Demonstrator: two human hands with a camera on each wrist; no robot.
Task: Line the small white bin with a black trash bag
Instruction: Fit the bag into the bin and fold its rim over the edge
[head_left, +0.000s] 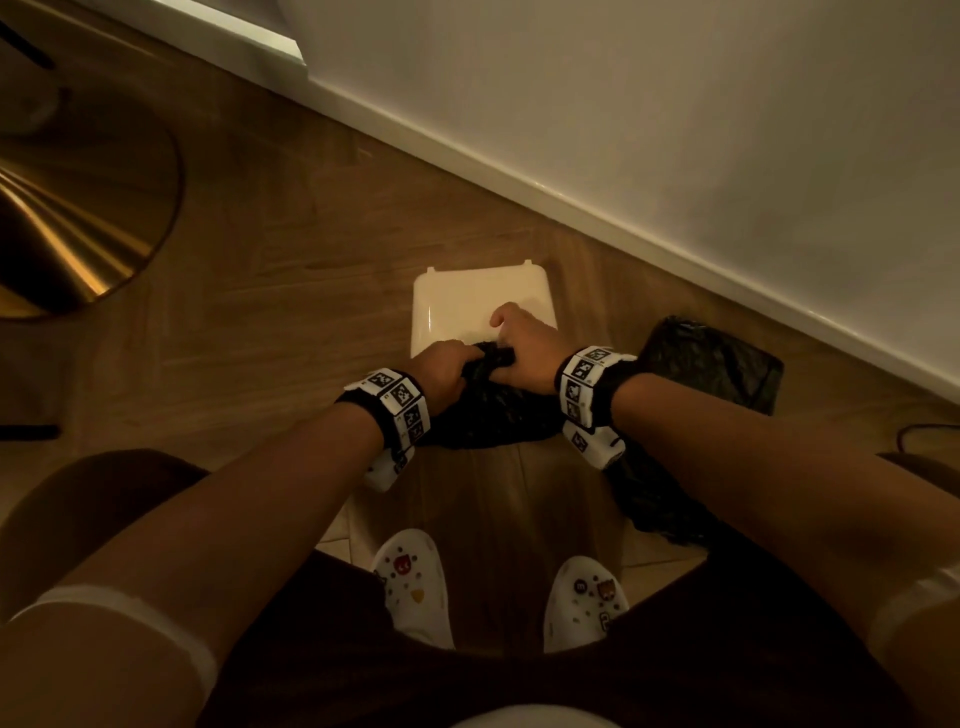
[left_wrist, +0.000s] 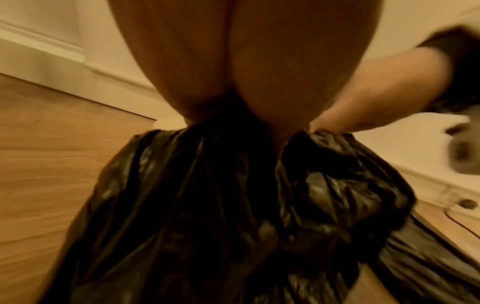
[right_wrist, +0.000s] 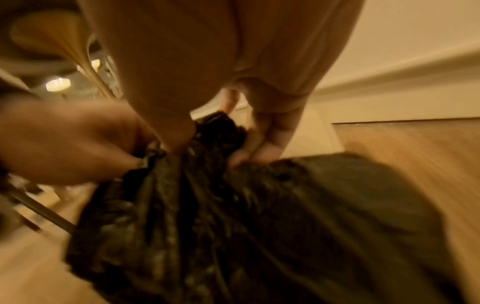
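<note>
Both of my grips are closed on the crinkly black plastic trash bag (head_left: 498, 410). My left hand (head_left: 447, 371) bunches the bag's gathered top edge in curled fingers, and my right hand (head_left: 524, 345) pinches the same bunched edge just beside it. The two hands are touching or almost touching; I cannot tell which. In the right wrist view, the right thumb and fingers (right_wrist: 262, 152) squeeze a fold of the shiny black plastic, and the left hand (right_wrist: 78, 142) holds the bunch from the other side. That view is blurry.

From my hands the bag hangs down toward my feet and spreads past my right wrist. More dark plastic (head_left: 711, 364) lies on the floor to the right, near the wall.

Right behind my hands sits the small white plastic bin (head_left: 480, 306) on the wooden floor (head_left: 291, 270). I see its smooth white top, and my right hand is over its near edge. The bag is held at that near edge.

Below, I see my two white clogs (head_left: 413, 584) with little charms. A white baseboard (head_left: 571, 208) runs along the wall behind the bin. A shiny round gold base (head_left: 78, 228) sits far to the left.
</note>
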